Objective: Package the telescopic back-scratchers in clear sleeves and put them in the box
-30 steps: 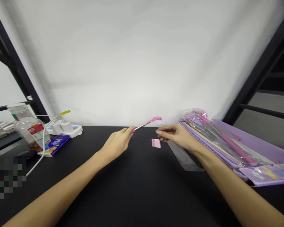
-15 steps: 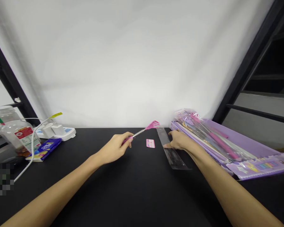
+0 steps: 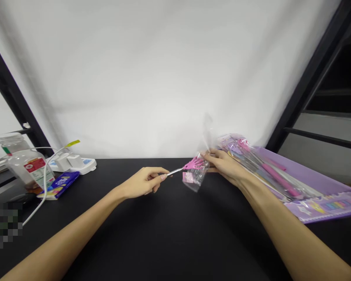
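The left hand (image 3: 143,182) pinches a pink back scratcher (image 3: 185,168) by its handle, while the right hand (image 3: 224,166) grips a clear sleeve (image 3: 201,168) at its claw; bagging seems underway, needing steady alignment.

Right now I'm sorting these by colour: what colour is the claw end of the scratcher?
Pink claw on a silver shaft, clearest in the head view.

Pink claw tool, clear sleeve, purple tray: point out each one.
Pink claw tool (image 3: 194,163), head view, on the pink claw end.
Clear sleeve (image 3: 196,179), head view, on its lower part.
Purple tray (image 3: 324,183), head view, on its bare purple right side.
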Demonstrator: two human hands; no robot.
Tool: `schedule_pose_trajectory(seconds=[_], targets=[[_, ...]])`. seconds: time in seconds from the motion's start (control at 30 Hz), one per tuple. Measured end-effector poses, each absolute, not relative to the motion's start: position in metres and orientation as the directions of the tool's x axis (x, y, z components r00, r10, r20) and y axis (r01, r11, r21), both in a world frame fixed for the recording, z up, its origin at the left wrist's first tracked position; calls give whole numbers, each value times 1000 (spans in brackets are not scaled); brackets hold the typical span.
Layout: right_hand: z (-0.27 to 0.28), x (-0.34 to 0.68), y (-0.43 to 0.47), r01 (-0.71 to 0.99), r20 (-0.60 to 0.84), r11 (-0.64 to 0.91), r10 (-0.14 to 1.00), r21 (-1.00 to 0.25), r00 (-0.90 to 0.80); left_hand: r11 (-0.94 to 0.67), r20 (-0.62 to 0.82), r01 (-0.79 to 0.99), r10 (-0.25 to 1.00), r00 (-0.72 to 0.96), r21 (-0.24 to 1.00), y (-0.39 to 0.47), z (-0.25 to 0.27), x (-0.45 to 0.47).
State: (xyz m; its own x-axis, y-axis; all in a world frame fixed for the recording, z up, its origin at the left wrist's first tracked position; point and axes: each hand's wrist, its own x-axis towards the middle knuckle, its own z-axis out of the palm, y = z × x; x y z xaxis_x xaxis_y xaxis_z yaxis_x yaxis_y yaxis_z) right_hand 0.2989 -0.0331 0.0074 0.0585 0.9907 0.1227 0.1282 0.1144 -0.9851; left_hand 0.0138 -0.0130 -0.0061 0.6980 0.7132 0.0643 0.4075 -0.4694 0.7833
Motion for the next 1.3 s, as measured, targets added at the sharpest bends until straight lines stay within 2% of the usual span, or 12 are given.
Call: schedule_pose_trajectory(seconds=[0.13,0.23,0.43,0.6,1.03,1.17,1.3], targets=[[11,294,-34,-44,131,138,983,-989,130,-471,8,483,722,692,738,-10,-5,9],[11,296,-33,-90,171,184,977,-979,130,-494,3,524,729,684,694,-7,-6,7],[5,311,-27,46,246,243,962,-969,122,-539,54,540,739,672,646,-4,-7,5],[3,313,-24,171,284,279,959,-945,3,-561,95,557,752,653,612,-6,-9,5],[0,302,-31,60,175,182,980,-982,-97,-549,17,500,684,729,670,-11,-2,8],[-2,301,-29,73,151,157,985,-985,-82,-577,76,510,706,705,638,-11,-5,9],[-3,299,-28,24,91,92,995,-996,-36,-633,168,541,721,673,554,-13,-8,10]])
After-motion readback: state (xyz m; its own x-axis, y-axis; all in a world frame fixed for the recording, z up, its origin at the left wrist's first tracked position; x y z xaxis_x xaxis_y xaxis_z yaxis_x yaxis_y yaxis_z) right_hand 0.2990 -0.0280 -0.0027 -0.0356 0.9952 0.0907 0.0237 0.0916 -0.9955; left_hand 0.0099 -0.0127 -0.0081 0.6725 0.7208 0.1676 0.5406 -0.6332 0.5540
